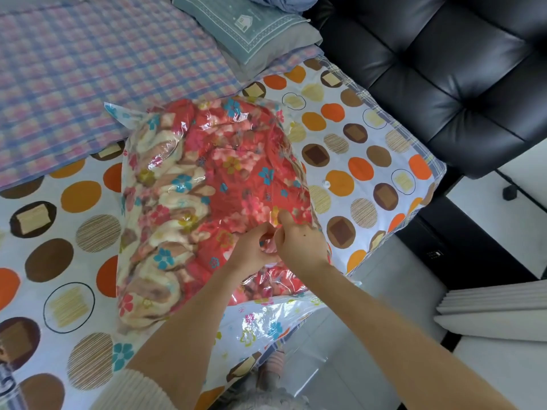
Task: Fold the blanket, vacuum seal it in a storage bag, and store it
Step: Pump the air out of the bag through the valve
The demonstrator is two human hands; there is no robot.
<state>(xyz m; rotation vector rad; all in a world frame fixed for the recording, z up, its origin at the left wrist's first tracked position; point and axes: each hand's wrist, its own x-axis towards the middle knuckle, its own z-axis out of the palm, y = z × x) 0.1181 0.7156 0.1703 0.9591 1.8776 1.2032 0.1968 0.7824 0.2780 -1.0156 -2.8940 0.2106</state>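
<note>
The flowered blanket [225,179] sits inside the clear bag [266,321] near the bed's [74,226] right edge. The left hand [251,253] and right hand [302,244] meet on top, fingers curled, pinching its plastic. If that pinch slips, air may creep back in

bag: clear storage bag [260,324] lies on dotted sheet [355,161], its flat empty end at the bed edge
blanket: red floral blanket [225,173], bunched inside bag
hands: left hand [254,247] and right hand [299,241] touch on bag's top, fingers curled, pinching one spot; pinched part hidden
around: plaid cover [88,69], pillow [251,31] far side; black leather chair [444,69] beside bed
</note>
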